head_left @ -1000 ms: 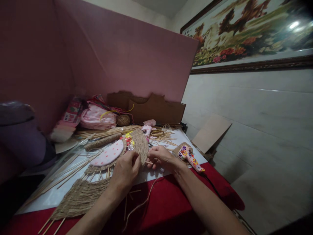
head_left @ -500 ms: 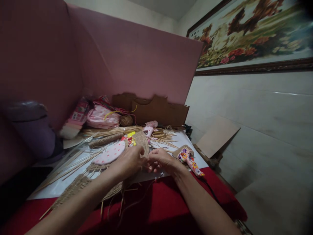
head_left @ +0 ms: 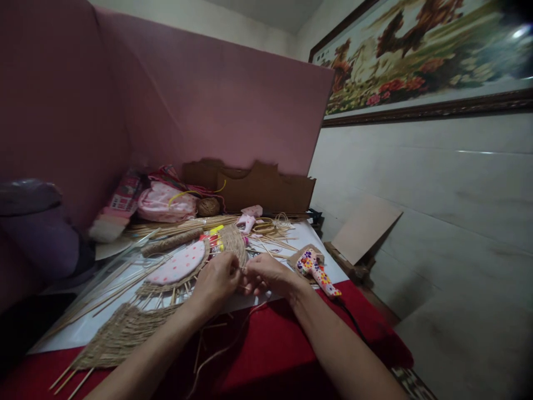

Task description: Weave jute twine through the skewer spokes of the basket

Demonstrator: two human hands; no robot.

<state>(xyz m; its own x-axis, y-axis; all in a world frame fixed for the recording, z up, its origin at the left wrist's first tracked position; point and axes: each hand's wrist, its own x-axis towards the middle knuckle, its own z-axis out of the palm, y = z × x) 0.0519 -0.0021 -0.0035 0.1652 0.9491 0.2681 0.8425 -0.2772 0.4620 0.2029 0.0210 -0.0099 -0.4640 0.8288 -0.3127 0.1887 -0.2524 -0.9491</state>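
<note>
A curved piece of woven jute twine on thin sticks spreads from the lower left up to the middle, with bare sticks sticking out of its end. A white polka-dot fabric half-round lies within its curve. My left hand is closed at the near side of the upper woven part; what its fingertips grip is hidden. Almost touching it, my right hand pinches thumb and finger together on a thin twine, which trails down over the red cloth. Red and yellow pieces show just beyond the left hand.
A flower-patterned glue gun with a black cord lies to the right. Behind are loose sticks, a twine ball, a pink dotted bundle and torn cardboard. A purple container stands left; red cloth covers the near edge.
The view has turned and shifted slightly, and my left forearm sits further right, showing more of the woven piece at lower left. Both hands remain close together at the same part.
</note>
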